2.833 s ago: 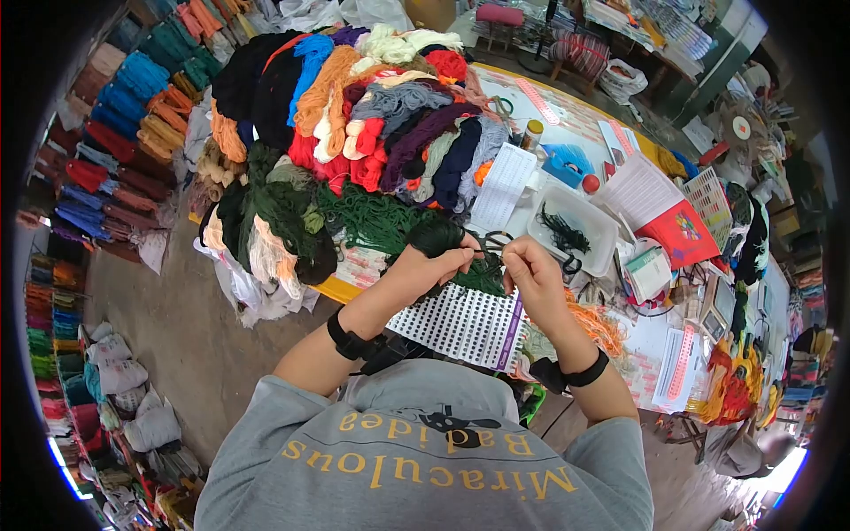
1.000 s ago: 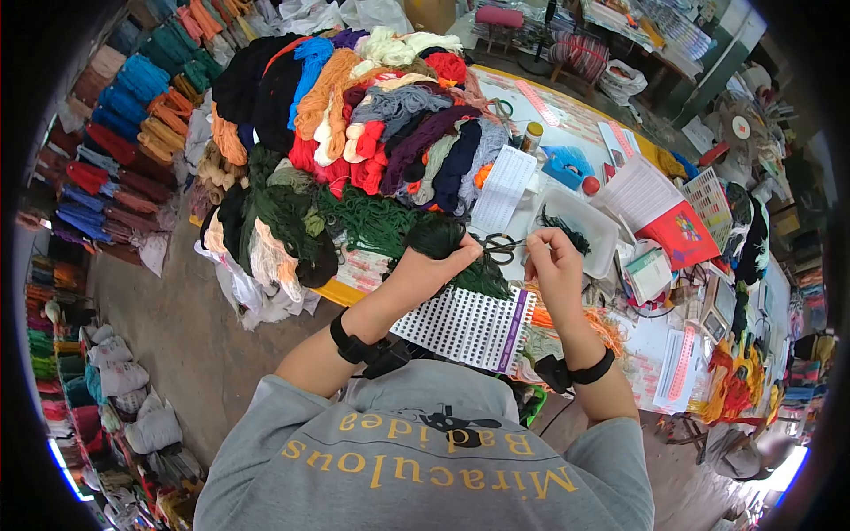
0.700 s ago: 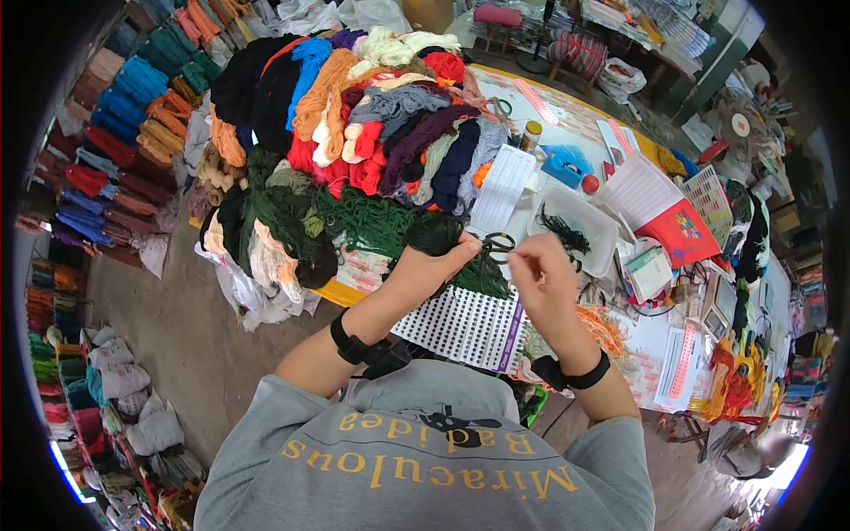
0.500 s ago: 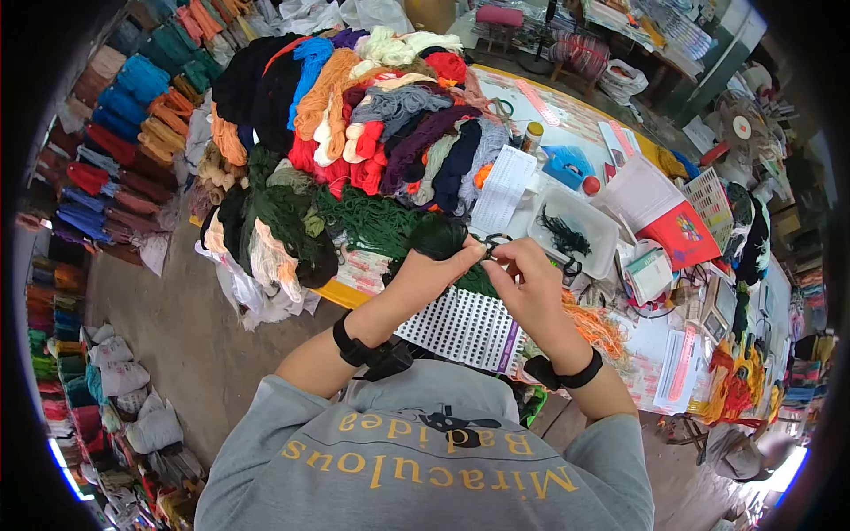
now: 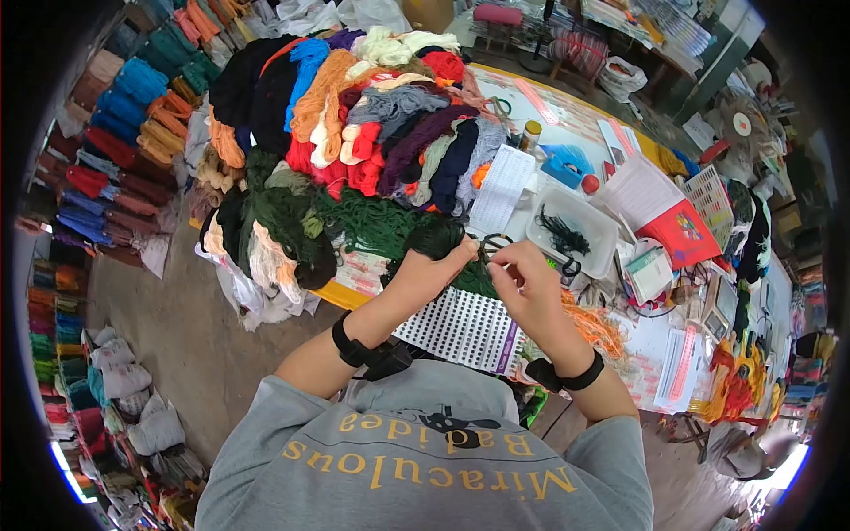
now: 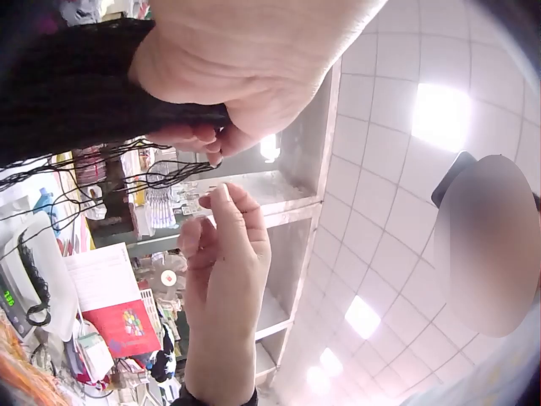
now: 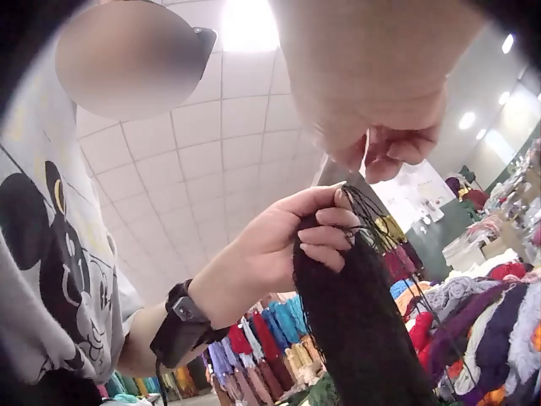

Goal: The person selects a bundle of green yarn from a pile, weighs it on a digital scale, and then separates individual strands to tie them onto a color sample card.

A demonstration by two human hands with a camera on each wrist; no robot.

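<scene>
My left hand (image 5: pixel 440 265) grips a thick skein of very dark yarn (image 5: pixel 432 234), which hangs down from the fist in the right wrist view. Thin loose strands (image 6: pixel 182 173) loop out beside the left thumb and fingertips. Close by on the right is my right hand (image 5: pixel 533 288), thumb and index finger brought together right at these strands. Seen from the left wrist, the right fingertips (image 6: pixel 221 193) lie just past the loops; I cannot tell whether they pinch a strand. Dark green yarn (image 5: pixel 376 221) and a dotted sheet (image 5: pixel 460 327) lie beneath the hands.
A heap of colourful yarn skeins (image 5: pixel 381 115) covers the table's left part. Right of the hands stand a white plastic tray (image 5: pixel 598 226) with dark yarn, a red booklet (image 5: pixel 680 232) and orange threads (image 5: pixel 591 326). Yarn-filled shelves (image 5: pixel 115 142) line the left side.
A second ago my right hand was drawn away to the right of the loops; it has since come back left, close to the left fingertips. The left hand keeps its grip, almost still.
</scene>
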